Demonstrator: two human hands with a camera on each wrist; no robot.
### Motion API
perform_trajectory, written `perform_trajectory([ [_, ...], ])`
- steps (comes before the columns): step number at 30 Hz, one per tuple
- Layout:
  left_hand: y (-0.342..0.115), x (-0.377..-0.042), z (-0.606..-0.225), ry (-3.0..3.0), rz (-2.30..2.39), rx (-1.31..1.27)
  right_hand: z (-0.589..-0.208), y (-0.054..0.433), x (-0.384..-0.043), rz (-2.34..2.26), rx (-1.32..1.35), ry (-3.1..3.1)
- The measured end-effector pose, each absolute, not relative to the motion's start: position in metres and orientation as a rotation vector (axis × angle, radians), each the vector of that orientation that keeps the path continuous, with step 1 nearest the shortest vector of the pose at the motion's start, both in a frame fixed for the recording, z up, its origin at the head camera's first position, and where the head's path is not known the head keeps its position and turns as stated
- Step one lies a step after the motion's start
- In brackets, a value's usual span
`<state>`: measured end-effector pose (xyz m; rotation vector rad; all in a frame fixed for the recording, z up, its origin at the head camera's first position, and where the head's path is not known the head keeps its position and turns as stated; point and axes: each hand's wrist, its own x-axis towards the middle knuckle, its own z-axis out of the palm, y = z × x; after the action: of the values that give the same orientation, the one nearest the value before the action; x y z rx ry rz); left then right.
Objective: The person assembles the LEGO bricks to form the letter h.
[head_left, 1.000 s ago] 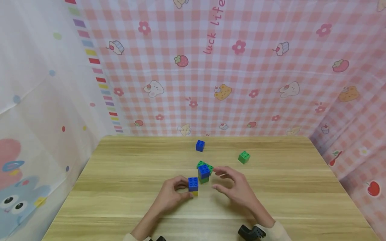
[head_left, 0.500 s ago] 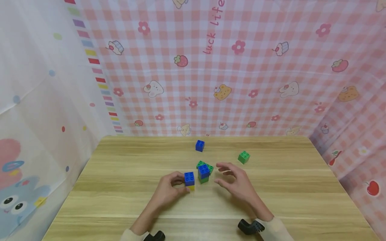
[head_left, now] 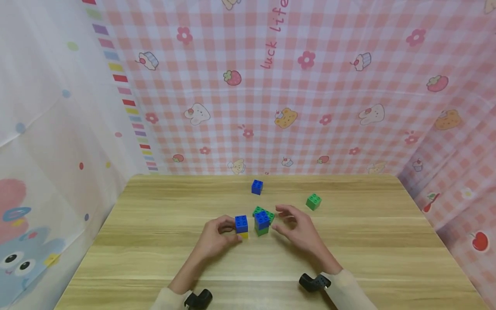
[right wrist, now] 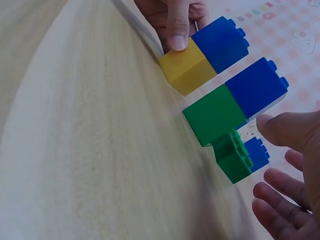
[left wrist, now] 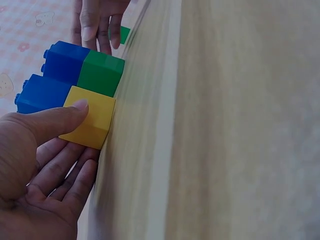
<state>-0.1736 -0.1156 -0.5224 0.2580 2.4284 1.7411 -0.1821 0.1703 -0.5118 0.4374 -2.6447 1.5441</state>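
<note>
My left hand (head_left: 215,237) grips a two-block stack, a blue block (head_left: 241,223) on top of a yellow block (left wrist: 95,117). In the left wrist view the thumb lies on the yellow block. Just to the right stands a second stack, a blue block (head_left: 261,218) over a green block (right wrist: 215,116), and a studded green piece (head_left: 269,215) lies behind it. My right hand (head_left: 300,230) is to the right of that second stack with fingers apart and loosely bent, holding nothing. Its thumb is close to the stack; touching or not, I cannot tell.
A single blue block (head_left: 257,187) sits near the back of the wooden table (head_left: 174,202). Another green block (head_left: 313,202) lies at the back right, beyond the right hand. Patterned cloth (head_left: 248,103) hangs behind the table.
My left hand has moved the yellow and blue stack a little left and away from me. The right hand drew off slightly, then came back toward the second stack.
</note>
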Motion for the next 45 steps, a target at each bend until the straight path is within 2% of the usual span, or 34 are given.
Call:
perform_trajectory([
  [13, -0.117, -0.179, -0.520, 2.418, 1.771, 0.259, -0.519, 0.162, -0.195, 1.461, 0.439, -2.701],
  [45, -0.120, -0.183, -0.525, 2.388, 1.747, 0.247, -0.530, 0.151, -0.193, 1.313, 0.346, -2.723],
])
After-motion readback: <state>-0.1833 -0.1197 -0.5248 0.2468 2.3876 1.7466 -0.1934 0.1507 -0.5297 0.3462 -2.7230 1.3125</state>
